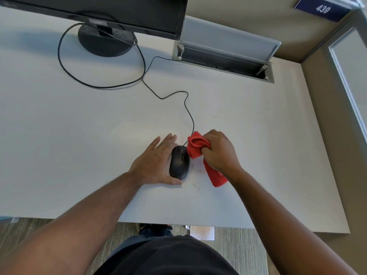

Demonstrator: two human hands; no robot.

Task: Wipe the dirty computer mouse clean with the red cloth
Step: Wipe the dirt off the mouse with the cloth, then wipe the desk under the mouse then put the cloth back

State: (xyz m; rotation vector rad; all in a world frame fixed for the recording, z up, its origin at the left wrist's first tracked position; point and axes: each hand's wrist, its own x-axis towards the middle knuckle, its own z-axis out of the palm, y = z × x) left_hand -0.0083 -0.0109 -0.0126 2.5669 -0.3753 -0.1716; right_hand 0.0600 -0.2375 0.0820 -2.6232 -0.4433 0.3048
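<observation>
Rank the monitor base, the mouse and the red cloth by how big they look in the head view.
1. monitor base
2. red cloth, bunched and partly hidden by the right hand
3. mouse

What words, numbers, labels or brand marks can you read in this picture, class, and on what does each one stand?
"439": white digits on the dark blue rectangular sign on the partition, top right.
Small grey badge on the black monitor's lower bezel: too blurred to read.
Black wired computer mouse: no legible text.
Red cloth: no text.
</observation>
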